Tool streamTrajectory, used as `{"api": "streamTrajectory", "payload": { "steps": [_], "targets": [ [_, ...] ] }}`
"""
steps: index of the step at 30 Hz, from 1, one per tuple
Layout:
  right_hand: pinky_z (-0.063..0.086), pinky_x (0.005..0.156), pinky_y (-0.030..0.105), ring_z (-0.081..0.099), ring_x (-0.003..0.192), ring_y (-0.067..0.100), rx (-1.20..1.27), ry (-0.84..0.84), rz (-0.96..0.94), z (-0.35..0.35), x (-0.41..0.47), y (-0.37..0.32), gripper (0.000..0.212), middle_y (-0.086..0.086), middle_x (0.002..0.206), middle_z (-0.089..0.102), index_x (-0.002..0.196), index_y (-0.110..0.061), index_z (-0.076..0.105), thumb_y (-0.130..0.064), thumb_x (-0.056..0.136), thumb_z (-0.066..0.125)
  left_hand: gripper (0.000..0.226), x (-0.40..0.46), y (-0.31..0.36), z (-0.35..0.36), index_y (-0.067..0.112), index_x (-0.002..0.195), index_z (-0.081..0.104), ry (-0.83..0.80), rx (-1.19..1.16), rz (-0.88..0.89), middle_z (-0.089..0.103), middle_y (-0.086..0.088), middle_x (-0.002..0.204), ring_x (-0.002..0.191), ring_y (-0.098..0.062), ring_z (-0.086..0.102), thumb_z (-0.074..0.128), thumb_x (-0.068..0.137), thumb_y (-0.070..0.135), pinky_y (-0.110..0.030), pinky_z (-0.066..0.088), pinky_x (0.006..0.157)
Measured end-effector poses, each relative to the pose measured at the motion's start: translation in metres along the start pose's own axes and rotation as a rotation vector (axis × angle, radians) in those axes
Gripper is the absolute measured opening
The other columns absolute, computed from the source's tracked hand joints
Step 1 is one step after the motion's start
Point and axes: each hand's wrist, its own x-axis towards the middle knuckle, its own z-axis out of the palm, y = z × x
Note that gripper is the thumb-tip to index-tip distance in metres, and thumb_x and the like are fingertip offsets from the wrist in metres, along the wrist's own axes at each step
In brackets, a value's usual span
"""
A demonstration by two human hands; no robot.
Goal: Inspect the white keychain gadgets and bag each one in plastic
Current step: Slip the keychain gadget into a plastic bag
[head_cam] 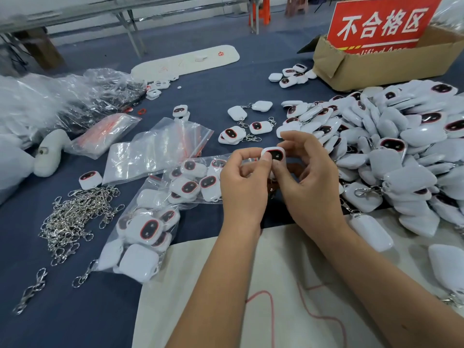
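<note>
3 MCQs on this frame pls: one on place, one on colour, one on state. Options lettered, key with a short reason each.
1. Where is the big heap of unbagged gadgets?
A. the person's right
B. the person's left
C. inside the cardboard box

2. What colour is the sign standing in the cardboard box?
A. blue
B. red
C. green

3. What are the hands doing?
A. both lie flat on the table
B. both hold one gadget
C. one lifts a loose chain

Key:
1 A, the heap fills the table's right side.
2 B, red board with white characters.
3 B, left hand and right hand pinch the held gadget between them.
</note>
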Motion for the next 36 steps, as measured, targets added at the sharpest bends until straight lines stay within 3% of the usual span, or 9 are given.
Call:
{"api": "streamTrajectory", "payload": {
  "steps": [3,8,14,18,29,33,36],
  "targets": [
    [0.057,0.092,0.031,0.071,0.101,0.018,0.098,-0.013,0.062,-0.001,0.001,0.001,0.034,0.001,0.107,0.071,0.125,-0.013,0.063,-0.001,0.094,0.071,0.006,0.000,-0.001,0.000,0.013,0.099,0.068,0.009,-0.007,0.006,0.067,-0.010,0.072,0.074,-0.028,0.065,0.071,0.097,0.018,-0.052,0.060,0.073],
    [0.054,0.082,0.020,0.071,0.088,0.009,0.196,-0.001,0.167,-0.002,0.004,0.003,0.029,-0.001,0.099,0.073,0.122,-0.014,0.065,-0.002,0.096,0.068,0.004,0.001,-0.003,0.000,0.016,0.098,0.068,0.020,0.045,0.039,0.071,-0.012,0.079,0.067,-0.021,0.067,0.072,0.096,0.017,-0.046,0.062,0.068],
    [0.051,0.073,0.013,0.072,0.081,0.005,0.196,-0.106,0.250,-0.002,0.007,0.007,0.012,-0.005,0.088,0.079,0.102,-0.016,0.078,-0.013,0.100,0.066,0.009,0.003,-0.005,0.000,0.016,0.104,0.071,0.051,0.121,0.048,0.076,-0.010,0.097,0.094,-0.030,0.073,0.072,0.095,0.015,-0.052,0.061,0.087],
    [0.054,0.079,0.018,0.074,0.086,0.008,0.230,-0.135,0.251,-0.003,0.007,0.006,0.014,-0.008,0.091,0.080,0.100,-0.020,0.080,-0.016,0.100,0.067,0.015,0.004,-0.004,-0.004,0.010,0.110,0.074,0.020,0.109,-0.033,0.076,-0.015,0.101,0.099,-0.036,0.073,0.070,0.097,0.015,-0.055,0.059,0.092],
    [0.059,0.080,0.025,0.075,0.087,0.020,0.207,-0.193,0.273,-0.004,0.007,0.006,0.019,-0.001,0.089,0.080,0.102,-0.020,0.080,-0.010,0.099,0.064,0.007,0.006,-0.005,-0.008,0.016,0.099,0.075,0.041,0.213,0.059,0.078,-0.004,0.089,0.087,-0.026,0.075,0.070,0.097,0.014,-0.051,0.062,0.083],
    [0.055,0.073,0.018,0.074,0.080,0.011,0.200,-0.163,0.262,-0.005,0.007,0.005,0.015,-0.003,0.087,0.079,0.100,-0.020,0.080,-0.012,0.097,0.067,0.009,0.006,-0.004,-0.009,0.017,0.104,0.075,0.004,0.194,0.036,0.077,-0.005,0.098,0.096,-0.026,0.074,0.069,0.098,0.016,-0.052,0.060,0.089],
    [0.057,0.072,0.020,0.073,0.078,0.010,0.155,-0.149,0.260,-0.003,0.006,0.006,0.014,-0.008,0.084,0.079,0.095,-0.024,0.079,-0.015,0.097,0.069,0.010,0.007,-0.004,-0.011,0.015,0.106,0.075,-0.031,0.189,0.029,0.077,-0.008,0.100,0.097,-0.029,0.074,0.068,0.098,0.015,-0.054,0.060,0.090]
  ]
}}
